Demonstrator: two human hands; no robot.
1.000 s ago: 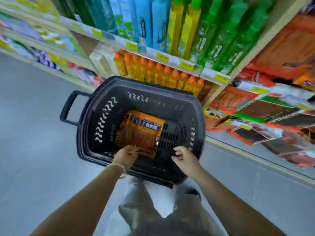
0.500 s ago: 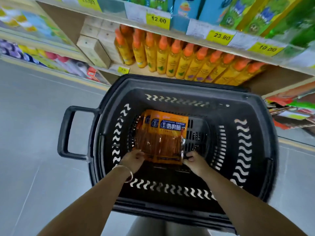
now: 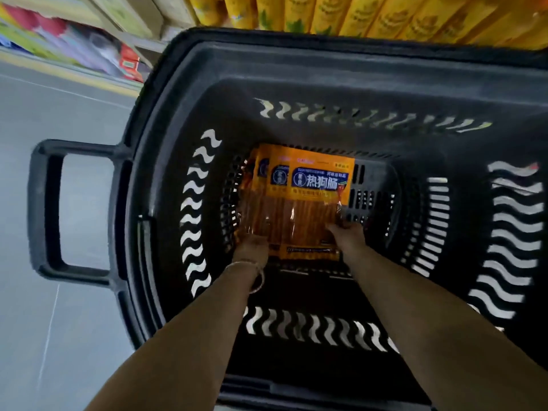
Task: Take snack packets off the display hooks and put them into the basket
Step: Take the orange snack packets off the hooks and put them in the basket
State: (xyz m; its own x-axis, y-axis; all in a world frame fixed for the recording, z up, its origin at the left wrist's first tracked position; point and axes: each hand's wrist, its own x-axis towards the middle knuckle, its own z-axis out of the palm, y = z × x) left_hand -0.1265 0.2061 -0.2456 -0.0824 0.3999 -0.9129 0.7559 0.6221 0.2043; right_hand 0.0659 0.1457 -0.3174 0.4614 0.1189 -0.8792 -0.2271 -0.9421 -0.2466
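Observation:
A stack of orange snack packets with blue labels lies deep in the black plastic basket, near its floor. My left hand grips the stack's lower left edge, and a thin bracelet sits on that wrist. At the lower right corner of the stack my right hand grips the packets. Both forearms reach down over the basket's near rim. The fingertips are hidden under the packets.
The basket's pull handle sticks out to the left over grey floor. Just behind the basket stands a shelf with a row of yellow bottles. Colourful goods fill a low shelf at the far left.
Both hands have carried the packets from the basket's near rim down to its bottom. The view has closed in on the basket, and the display hooks at right have left the frame.

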